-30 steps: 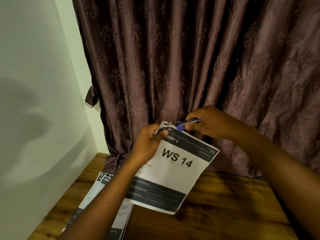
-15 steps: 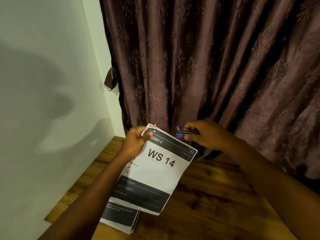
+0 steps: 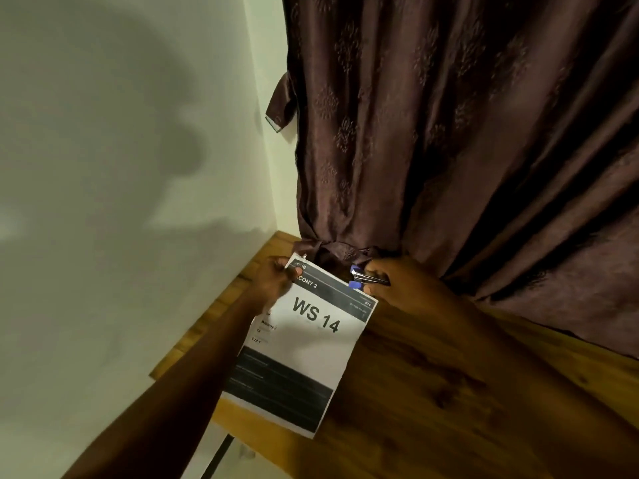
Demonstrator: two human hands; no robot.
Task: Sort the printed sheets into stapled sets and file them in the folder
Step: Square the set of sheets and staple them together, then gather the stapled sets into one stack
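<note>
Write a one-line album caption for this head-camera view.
Left hand holds the "WS 14" sheets by a top corner while the right hand grips a small stapler above the wooden table.

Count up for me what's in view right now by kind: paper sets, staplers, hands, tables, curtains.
Printed paper sets: 1, the WS 14 sheets, pinched at their top corner by the left hand
Staplers: 1, the small blue-tipped stapler in the right hand
Hands: 2
Tables: 1, the wooden table
Curtains: 1, the brown curtain
Total: 6
</note>
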